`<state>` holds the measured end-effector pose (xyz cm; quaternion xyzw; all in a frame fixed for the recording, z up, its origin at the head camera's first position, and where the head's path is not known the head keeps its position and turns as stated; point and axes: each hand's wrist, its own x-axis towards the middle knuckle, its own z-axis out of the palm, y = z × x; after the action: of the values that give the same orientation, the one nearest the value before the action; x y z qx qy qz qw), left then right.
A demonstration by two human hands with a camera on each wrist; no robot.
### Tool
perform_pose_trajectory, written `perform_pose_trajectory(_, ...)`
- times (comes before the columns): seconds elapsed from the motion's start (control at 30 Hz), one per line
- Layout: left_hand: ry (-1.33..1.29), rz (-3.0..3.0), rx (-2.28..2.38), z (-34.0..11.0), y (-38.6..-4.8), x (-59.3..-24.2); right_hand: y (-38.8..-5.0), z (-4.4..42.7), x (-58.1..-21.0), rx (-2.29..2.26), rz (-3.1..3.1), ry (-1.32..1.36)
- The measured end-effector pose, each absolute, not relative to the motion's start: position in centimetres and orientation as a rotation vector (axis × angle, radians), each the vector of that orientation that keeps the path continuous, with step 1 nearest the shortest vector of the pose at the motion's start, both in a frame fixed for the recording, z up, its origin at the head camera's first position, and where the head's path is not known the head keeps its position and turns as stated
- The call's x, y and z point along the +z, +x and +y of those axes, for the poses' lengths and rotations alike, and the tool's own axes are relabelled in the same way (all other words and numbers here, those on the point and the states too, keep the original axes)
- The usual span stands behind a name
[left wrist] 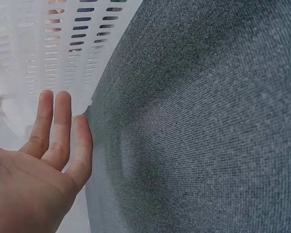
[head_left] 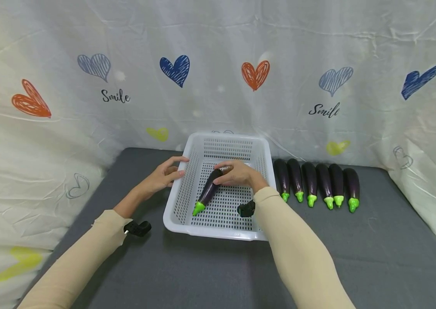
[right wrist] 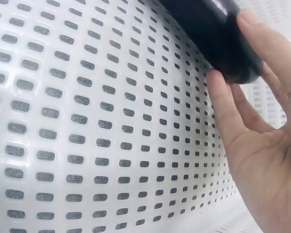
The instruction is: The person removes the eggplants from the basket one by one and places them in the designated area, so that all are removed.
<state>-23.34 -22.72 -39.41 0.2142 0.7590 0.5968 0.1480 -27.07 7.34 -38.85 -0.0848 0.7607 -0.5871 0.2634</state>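
In the head view, a dark purple eggplant (head_left: pixel 211 188) with a bright green stem end lies slanted in the white plastic basket (head_left: pixel 218 234). My right hand (head_left: pixel 236 174) holds its rounded far end, thumb on one side and fingers on the other. The right wrist view shows the same eggplant (right wrist: pixel 218 39) between thumb and fingers, low over the slotted floor. At the basket's left side, my left hand (head_left: pixel 160 177) has its fingers extended to the rim. Seen from the left wrist, that hand's fingers are loosely straight beside the slotted wall (left wrist: pixel 53 58).
Several more eggplants (head_left: pixel 309 180) lie in a row right of the basket, green ends toward me. A dark grey cloth (head_left: pixel 218 274) covers the table. Behind it hangs a pale curtain (head_left: pixel 218 103) printed with hearts.
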Motion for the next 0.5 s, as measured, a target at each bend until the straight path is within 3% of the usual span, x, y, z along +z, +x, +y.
perform_pose_trajectory(0.5, 0.623, 2.174, 1.726, -22.7, -23.4, -39.4, -27.0, 5.8, -38.7, -1.744, 1.938, -0.192)
